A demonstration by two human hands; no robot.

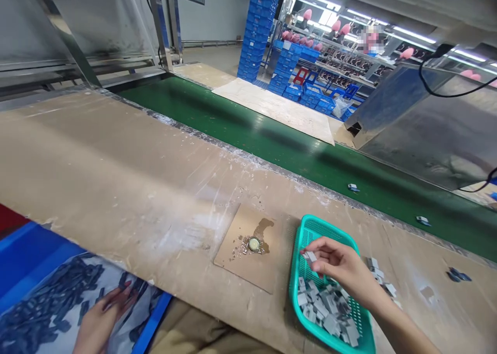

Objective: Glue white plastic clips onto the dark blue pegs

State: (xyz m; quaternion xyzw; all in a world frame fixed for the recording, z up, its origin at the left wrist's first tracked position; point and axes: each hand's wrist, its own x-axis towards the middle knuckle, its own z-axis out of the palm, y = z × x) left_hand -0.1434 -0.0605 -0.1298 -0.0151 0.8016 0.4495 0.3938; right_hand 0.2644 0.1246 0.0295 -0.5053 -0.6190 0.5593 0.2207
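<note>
- At the lower left of the frame, the left hand lies flat, fingers loose and gripping nothing, on a heap of small dark parts in a blue bin lined with clear plastic; the bin sits below the bench edge, within easy reach of that side.
- At the lower right, the right hand pinches one small grey piece between thumb and fingertips, holding it just above the teal mesh basket.
- The basket keeps the loose grey blocks together at its near end; a few more grey pieces lie on the bench just right of it, behind the wrist.
- Left of the basket, in the lower middle, a cardboard sheet lies flat on the worn workbench, carrying a small round pale cap in a brown stain; it may be a glue dab, though the view is too small to be sure. The card seems there to shield the bench top.
- Beyond the bench edge a green conveyor belt runs diagonally, with two small parts lying apart on it towards the right.
- At the upper middle, stacked blue crates stand on the floor beside racks of shelving.
</note>
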